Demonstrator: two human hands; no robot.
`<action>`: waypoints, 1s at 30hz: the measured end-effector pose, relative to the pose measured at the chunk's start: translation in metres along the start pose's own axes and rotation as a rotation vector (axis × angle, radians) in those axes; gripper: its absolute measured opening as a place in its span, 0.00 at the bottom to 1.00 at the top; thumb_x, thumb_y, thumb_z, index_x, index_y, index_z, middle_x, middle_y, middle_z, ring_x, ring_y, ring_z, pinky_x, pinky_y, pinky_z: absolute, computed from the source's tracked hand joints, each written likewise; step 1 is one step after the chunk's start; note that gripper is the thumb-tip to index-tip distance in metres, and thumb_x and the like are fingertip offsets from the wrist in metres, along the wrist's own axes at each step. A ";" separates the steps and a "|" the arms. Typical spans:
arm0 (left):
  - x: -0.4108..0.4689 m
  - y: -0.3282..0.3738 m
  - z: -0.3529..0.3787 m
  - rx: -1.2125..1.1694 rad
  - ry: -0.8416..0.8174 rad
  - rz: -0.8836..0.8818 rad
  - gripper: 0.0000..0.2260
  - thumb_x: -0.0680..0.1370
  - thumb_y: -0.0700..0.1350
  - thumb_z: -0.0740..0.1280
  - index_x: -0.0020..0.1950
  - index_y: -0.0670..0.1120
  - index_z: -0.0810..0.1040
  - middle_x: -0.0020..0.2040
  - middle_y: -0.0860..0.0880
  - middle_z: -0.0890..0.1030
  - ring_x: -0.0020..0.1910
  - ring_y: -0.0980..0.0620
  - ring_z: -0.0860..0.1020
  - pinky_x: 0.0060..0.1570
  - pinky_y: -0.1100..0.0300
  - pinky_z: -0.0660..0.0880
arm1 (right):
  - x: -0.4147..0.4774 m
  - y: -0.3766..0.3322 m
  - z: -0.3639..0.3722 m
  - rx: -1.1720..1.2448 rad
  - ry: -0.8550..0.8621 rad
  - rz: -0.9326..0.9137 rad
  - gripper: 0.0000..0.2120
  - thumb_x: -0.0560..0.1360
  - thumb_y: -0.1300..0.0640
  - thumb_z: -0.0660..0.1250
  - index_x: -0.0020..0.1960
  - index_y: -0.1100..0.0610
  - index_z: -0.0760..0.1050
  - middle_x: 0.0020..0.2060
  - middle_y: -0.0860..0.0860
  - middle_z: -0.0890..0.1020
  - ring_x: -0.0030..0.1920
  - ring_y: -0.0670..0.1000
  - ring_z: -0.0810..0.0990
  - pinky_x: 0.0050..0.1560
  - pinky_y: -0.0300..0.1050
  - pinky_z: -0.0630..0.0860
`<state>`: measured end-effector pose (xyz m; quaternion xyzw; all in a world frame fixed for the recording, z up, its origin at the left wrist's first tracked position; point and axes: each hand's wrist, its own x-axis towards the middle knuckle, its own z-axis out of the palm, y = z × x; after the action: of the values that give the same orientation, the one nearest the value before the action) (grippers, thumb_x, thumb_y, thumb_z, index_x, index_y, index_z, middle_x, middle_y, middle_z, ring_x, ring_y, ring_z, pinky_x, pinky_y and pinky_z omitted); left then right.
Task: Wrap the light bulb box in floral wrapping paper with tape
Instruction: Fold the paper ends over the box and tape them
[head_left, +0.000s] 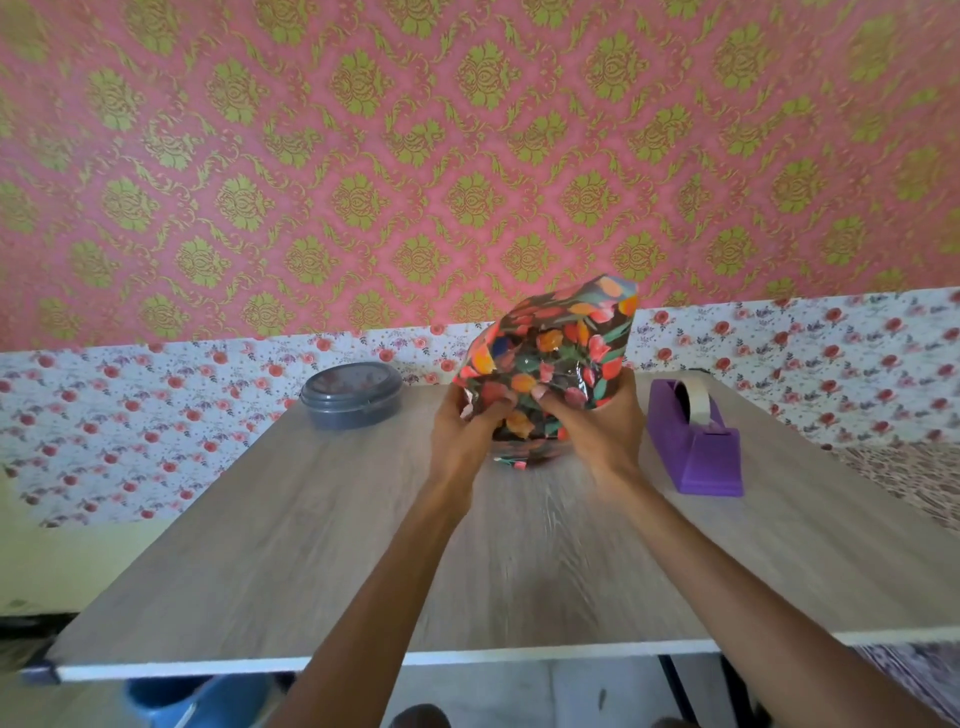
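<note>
The floral wrapping paper was wound round the light bulb box, and the box itself was hidden under it. The parcel stood up tall in the middle of the surface, toward the far side, straight ahead of the person. Its long way ran up and down, and its top leaned a bit to the right. Loose paper stuck up at the top and was not folded shut. I could not tell if the bottom sat on the surface or hung just over it.

The left hand gripped the lower left of the parcel and the right hand gripped the lower right. Their fingers curled into the paper on the near face, almost touching each other.

The purple tape dispenser stood just beside the right hand, so that hand was the nearer one for tape, with nothing in between. A round grey tub sat apart, left of the left hand, out of the way.
</note>
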<state>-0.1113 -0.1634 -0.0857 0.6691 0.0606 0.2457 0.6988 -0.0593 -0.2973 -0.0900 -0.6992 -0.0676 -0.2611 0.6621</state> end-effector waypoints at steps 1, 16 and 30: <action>-0.005 -0.003 -0.001 -0.031 -0.049 -0.015 0.19 0.75 0.48 0.73 0.64 0.56 0.75 0.56 0.58 0.82 0.53 0.60 0.79 0.46 0.59 0.74 | 0.000 0.001 -0.002 0.004 0.000 -0.002 0.31 0.57 0.45 0.83 0.53 0.45 0.70 0.44 0.38 0.81 0.46 0.43 0.81 0.52 0.44 0.78; -0.028 -0.020 0.021 -0.162 0.013 -0.024 0.15 0.74 0.47 0.75 0.58 0.47 0.77 0.46 0.45 0.85 0.43 0.48 0.85 0.37 0.57 0.81 | -0.021 -0.003 -0.026 -0.188 0.029 -0.138 0.30 0.61 0.37 0.79 0.55 0.48 0.72 0.39 0.35 0.77 0.42 0.42 0.79 0.42 0.39 0.75; -0.016 -0.017 0.020 -0.125 0.024 0.012 0.19 0.73 0.50 0.75 0.62 0.51 0.76 0.49 0.48 0.85 0.47 0.49 0.85 0.46 0.45 0.83 | -0.010 -0.005 -0.032 -0.216 -0.158 -0.121 0.31 0.65 0.41 0.78 0.61 0.51 0.70 0.49 0.44 0.83 0.49 0.45 0.82 0.46 0.40 0.77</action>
<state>-0.1124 -0.1876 -0.1038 0.6216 0.0495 0.2614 0.7367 -0.0789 -0.3248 -0.0901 -0.7792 -0.1329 -0.2506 0.5589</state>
